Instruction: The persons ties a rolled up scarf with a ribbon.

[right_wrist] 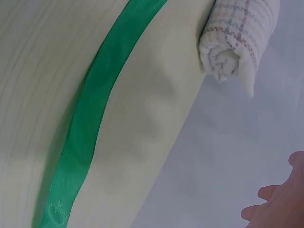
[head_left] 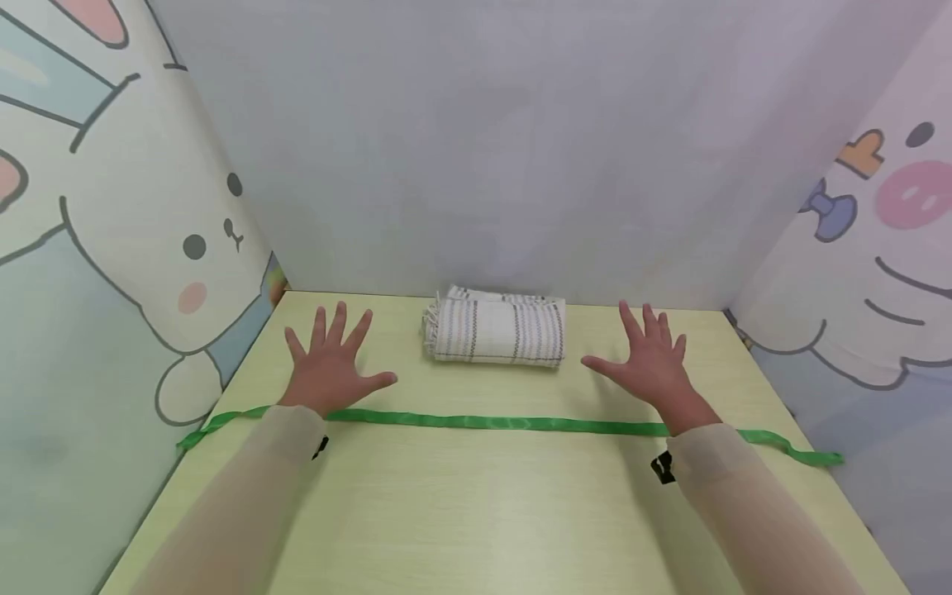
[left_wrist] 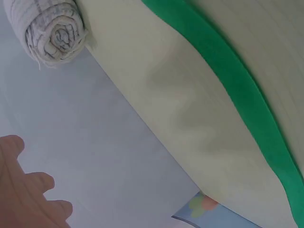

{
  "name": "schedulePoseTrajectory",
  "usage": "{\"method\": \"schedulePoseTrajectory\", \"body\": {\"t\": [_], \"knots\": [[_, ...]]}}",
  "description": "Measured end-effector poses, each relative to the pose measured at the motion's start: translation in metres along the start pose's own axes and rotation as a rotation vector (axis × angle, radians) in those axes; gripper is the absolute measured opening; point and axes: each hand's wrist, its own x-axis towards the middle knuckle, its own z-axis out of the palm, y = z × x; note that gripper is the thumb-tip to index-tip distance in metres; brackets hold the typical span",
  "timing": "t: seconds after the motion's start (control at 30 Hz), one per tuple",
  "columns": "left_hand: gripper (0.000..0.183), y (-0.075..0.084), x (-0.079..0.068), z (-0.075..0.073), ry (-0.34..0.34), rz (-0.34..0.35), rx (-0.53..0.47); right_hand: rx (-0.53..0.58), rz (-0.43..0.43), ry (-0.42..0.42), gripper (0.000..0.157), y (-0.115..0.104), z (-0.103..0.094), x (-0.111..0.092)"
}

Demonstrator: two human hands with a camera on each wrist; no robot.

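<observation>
A rolled white cloth [head_left: 500,330] with grey and coloured stripes and a fringe at its left end lies near the table's back edge. To its left, my left hand [head_left: 325,369] is held above the table with fingers spread, touching nothing. On the other side my right hand [head_left: 652,368] hovers likewise, fingers apart and thumb toward the roll. The left wrist view shows the fringed, coiled end of the cloth [left_wrist: 59,35] and part of the left hand [left_wrist: 26,190]. In the right wrist view are the cloth's other end [right_wrist: 228,52] and the right hand [right_wrist: 280,204].
A green ribbon [head_left: 476,422] runs across the pale wooden table [head_left: 476,504], in front of the cloth and beneath both wrists. A plain curtain [head_left: 491,149] rises behind the table. Cartoon-printed panels stand at left [head_left: 134,248] and right [head_left: 855,273].
</observation>
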Motion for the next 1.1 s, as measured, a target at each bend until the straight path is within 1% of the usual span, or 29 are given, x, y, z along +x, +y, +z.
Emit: {"method": "schedulePoseTrajectory", "body": {"t": [0.2, 0.33, 0.43, 0.6, 0.7, 0.8, 0.97, 1.1], "knots": [[0.115, 0.014, 0.009, 0.009, 0.031, 0.044, 0.014, 0.014, -0.022, -0.007, 0.125, -0.010, 0.013, 0.005], [0.115, 0.023, 0.014, 0.016, 0.022, 0.069, 0.002, 0.016, -0.034, -0.010, 0.125, -0.016, 0.020, 0.008], [0.115, 0.026, 0.017, 0.021, 0.027, 0.079, -0.001, 0.029, -0.055, 0.003, 0.123, -0.023, 0.025, 0.012], [0.115, 0.030, 0.027, 0.031, 0.073, 0.101, -0.009, 0.053, -0.079, 0.015, 0.124, -0.035, 0.037, 0.022], [0.114, 0.037, 0.033, 0.035, 0.076, 0.111, -0.024, 0.064, -0.087, 0.013, 0.124, -0.042, 0.045, 0.029], [0.113, 0.046, 0.040, 0.037, 0.068, 0.128, -0.014, 0.077, -0.106, 0.015, 0.123, -0.049, 0.051, 0.033], [0.113, 0.058, 0.051, 0.044, 0.090, 0.182, 0.003, 0.069, -0.131, 0.028, 0.123, -0.056, 0.060, 0.039], [0.112, 0.065, 0.058, 0.050, 0.084, 0.230, 0.008, 0.074, -0.136, 0.014, 0.123, -0.061, 0.066, 0.040]]}}
